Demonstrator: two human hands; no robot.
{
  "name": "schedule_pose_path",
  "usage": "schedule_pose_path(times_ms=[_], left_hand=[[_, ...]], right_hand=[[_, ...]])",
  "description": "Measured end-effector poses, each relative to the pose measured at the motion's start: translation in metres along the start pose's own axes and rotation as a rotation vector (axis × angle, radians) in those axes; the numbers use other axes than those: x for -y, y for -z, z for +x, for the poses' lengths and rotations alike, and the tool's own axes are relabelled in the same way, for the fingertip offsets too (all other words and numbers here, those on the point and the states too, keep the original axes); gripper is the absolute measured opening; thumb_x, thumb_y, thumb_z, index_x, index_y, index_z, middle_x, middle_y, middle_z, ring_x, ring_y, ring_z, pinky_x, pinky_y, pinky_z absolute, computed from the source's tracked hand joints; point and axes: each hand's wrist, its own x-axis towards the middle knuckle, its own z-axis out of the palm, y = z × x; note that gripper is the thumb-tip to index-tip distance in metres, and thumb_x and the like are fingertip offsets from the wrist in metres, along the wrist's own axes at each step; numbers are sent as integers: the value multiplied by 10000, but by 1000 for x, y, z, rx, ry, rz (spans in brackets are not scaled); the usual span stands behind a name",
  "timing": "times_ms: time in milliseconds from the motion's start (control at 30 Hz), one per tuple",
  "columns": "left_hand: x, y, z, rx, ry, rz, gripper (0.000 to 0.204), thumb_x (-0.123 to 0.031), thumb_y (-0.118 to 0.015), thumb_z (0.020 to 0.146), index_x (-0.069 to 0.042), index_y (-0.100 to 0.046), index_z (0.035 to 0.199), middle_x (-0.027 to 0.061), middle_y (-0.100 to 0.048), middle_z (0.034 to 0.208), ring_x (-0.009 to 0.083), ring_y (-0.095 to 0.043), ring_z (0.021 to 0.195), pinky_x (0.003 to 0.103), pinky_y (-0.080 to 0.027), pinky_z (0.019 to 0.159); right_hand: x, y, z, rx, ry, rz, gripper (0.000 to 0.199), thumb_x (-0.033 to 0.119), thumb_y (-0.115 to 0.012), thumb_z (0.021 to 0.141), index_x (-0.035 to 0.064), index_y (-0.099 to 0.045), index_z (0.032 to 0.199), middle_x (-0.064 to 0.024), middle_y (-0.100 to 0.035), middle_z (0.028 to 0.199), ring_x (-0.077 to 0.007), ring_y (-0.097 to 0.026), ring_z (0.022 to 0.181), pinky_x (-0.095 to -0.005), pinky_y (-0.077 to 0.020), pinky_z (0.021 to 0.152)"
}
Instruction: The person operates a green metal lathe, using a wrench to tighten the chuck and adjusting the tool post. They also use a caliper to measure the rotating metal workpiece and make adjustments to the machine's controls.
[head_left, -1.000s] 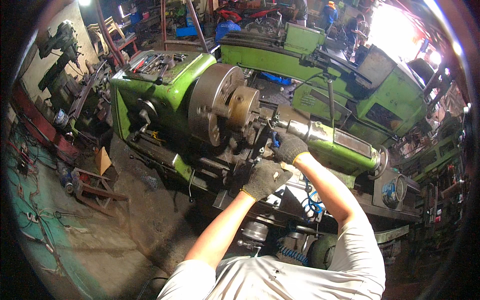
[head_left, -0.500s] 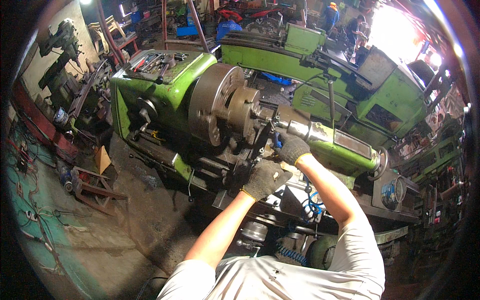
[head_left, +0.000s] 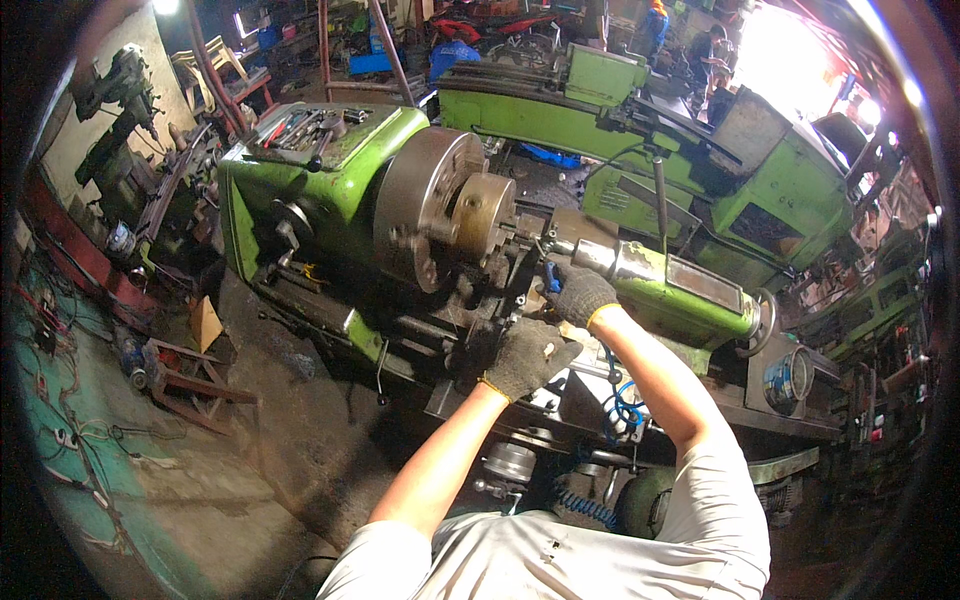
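Note:
A green metal lathe (head_left: 330, 190) fills the middle of the view, with a round steel chuck (head_left: 440, 215) facing right. Both my hands wear dark knit gloves. My left hand (head_left: 528, 352) rests on the dark carriage parts just below and right of the chuck, fingers curled down; what it grips is hidden. My right hand (head_left: 580, 292) reaches under the grey tailstock barrel (head_left: 600, 258), close to a small blue piece, and its grip is also hidden.
A second green lathe (head_left: 640, 130) stands behind. Hand tools lie on the headstock top (head_left: 300, 128). A drill press (head_left: 115, 100) stands far left, a metal stand (head_left: 175, 375) on the dirty floor, and a coiled blue hose (head_left: 620, 400) hangs below my right arm.
My right hand has shifted slightly along the underside of the tailstock barrel. My left hand stays on the carriage.

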Motion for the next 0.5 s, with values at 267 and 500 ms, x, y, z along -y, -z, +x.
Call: schedule_pose_path(times_ms=[267,500], left_hand=[[1,1,-1,4,5,-14,306,-339,-756,916,-88,-706,747,132,-626,718,350,-620,710,474,-469,661],[0,0,0,5,-12,-7,284,-343,-747,919,-107,-715,764,128,-626,727,345,-625,713,480,-471,667]], right_hand=[[3,2,1,20,-18,-13,590,495,-658,949,144,-537,1408,-261,-673,1287,-418,-642,1217,-506,-507,1026],[-5,-5,7,12,-3,-30,581,476,-653,941,124,-550,1392,-260,-672,1289,-418,-643,1214,-511,-512,1019]])
